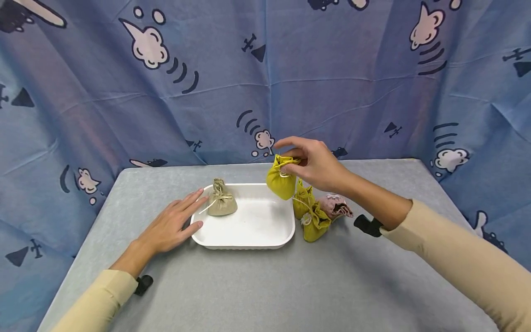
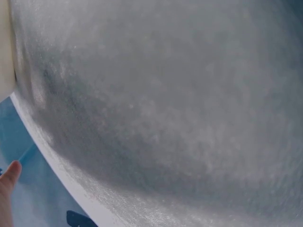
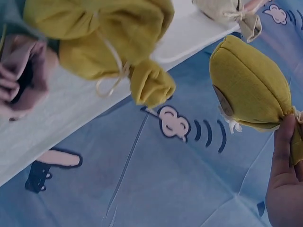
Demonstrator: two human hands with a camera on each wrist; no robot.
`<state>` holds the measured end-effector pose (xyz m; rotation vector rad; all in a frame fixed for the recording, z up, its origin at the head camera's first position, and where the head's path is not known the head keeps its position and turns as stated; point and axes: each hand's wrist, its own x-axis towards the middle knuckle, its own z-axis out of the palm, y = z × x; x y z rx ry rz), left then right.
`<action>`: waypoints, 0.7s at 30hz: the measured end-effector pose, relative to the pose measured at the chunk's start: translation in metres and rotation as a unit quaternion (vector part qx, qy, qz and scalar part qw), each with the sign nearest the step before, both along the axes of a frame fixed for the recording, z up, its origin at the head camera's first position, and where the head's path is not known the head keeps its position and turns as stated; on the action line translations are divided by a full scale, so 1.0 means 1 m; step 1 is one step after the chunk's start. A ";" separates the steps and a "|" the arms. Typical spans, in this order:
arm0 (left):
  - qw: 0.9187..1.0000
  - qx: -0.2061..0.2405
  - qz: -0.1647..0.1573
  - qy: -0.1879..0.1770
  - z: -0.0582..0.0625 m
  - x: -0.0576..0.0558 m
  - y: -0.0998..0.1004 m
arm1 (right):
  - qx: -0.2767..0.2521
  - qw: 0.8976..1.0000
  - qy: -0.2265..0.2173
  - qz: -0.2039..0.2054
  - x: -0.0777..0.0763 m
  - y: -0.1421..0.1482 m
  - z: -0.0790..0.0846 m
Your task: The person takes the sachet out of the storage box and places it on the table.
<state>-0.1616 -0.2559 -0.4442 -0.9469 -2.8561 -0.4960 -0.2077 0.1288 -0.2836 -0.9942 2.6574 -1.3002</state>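
Held yellow pouch (image 1: 282,183): up off the counter (image 1: 249,286), covering the far right corner of the white tray (image 1: 249,226) in the head view; its height above the tray cannot be told.
Pouch's long axis: near upright, cinched neck at the top, rounded body hanging below.
Right hand (image 1: 317,163): pinches that pouch between thumb and fingers at the neck, reaching in from the tray's right; by far the nearer of the two hands.
Left hand (image 1: 172,226): at the tray's left rim, fingers extended and gripping nothing; whether the fingertips press the rim is hard to tell. The pouch lies across the tray from it, toward the far right.
White tray contents: one beige pouch (image 1: 221,205), standing neck up at the tray's left end near the left fingertips, its pale string trailing toward the left rim; the tray's middle and right floor show bare.
Right of the tray: a rear yellow pouch (image 1: 299,211) just beside the rim, a front yellow pouch (image 1: 314,231) nearer the person, and a pink pouch (image 1: 332,205) farthest from the tray, the three bunched together on the counter.
Pouch closures: pale strings round the necks of the beige and held ones.
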 end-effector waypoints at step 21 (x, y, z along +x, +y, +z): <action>1.000 0.004 -0.003 -0.008 -0.001 -0.002 -0.001 | 0.008 0.994 0.032 -0.101 -0.026 0.058 -0.009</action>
